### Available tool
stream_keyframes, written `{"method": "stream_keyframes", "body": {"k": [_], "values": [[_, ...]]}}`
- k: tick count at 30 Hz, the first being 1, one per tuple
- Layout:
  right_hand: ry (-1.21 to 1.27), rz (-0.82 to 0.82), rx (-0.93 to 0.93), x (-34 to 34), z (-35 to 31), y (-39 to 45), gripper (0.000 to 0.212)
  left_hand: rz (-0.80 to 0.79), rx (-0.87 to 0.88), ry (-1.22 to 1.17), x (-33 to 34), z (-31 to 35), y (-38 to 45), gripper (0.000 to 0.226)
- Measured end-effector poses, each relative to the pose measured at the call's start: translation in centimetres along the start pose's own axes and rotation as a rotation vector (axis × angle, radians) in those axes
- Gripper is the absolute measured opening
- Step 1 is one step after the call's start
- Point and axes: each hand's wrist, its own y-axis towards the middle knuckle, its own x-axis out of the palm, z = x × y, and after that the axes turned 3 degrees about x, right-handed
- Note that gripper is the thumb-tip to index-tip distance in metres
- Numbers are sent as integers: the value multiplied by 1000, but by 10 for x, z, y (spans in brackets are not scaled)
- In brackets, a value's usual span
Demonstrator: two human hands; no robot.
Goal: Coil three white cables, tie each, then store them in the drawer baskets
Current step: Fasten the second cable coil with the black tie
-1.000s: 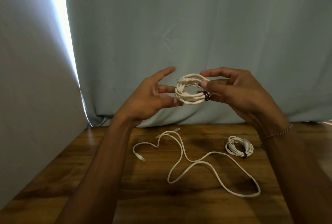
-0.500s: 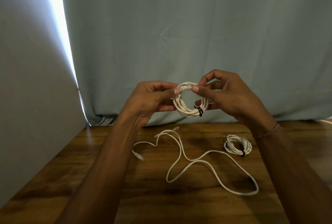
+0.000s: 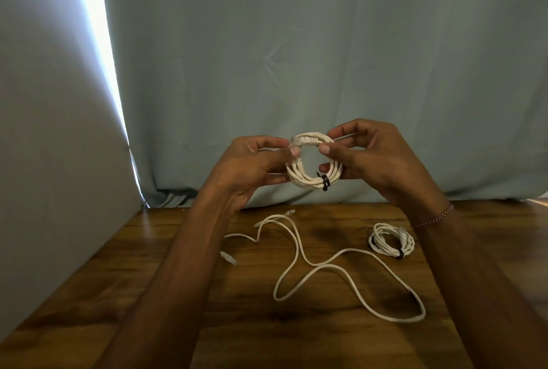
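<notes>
Clerk: Left hand (image 3: 252,167): raised above the table, thumb and forefinger pinching the held coil (image 3: 314,161) at its upper left, beside a clear plug (image 3: 305,140).
Checker: Right hand (image 3: 373,158)?
Clerk: Fingers curled, pinching the same coil at its upper right. Bracelet (image 3: 436,217) on that wrist.
Checker: Held coil, condition?
Clerk: White, wound in several loops, upright between both hands, bound at the bottom by a black tie (image 3: 325,182).
Checker: Items on the wooden table (image 3: 118,294)?
Clerk: One tied coil (image 3: 391,239), white, lying flat at the right, with its own dark tie at the near edge. One loose cable (image 3: 326,268), white, uncoiled, snaking across the middle; one plug lies at its left end.
Checker: Backdrop?
Clerk: Pale curtain (image 3: 296,57) behind the table, bright gap at its left edge.
</notes>
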Motion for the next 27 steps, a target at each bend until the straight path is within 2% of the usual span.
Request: {"method": "stream_keyframes", "body": {"k": [4, 10, 15, 21, 27], "values": [[23, 38, 0, -3, 3, 3, 25, -58, -59, 8, 3, -3, -1, 21], [22, -42, 79, -18, 6, 5, 25, 29, -37, 24, 14, -12, 0, 13], [-26, -27, 123, -22, 20, 3, 21, 45, -37, 100, 28, -21, 4, 11], [-33, -11, 123, -32, 28, -3, 19, 8, -162, -94, 39, -34, 7, 13], [-57, 33, 125, -36, 34, -5, 14, -19, -216, -252, 52, -41, 4, 12]]}}
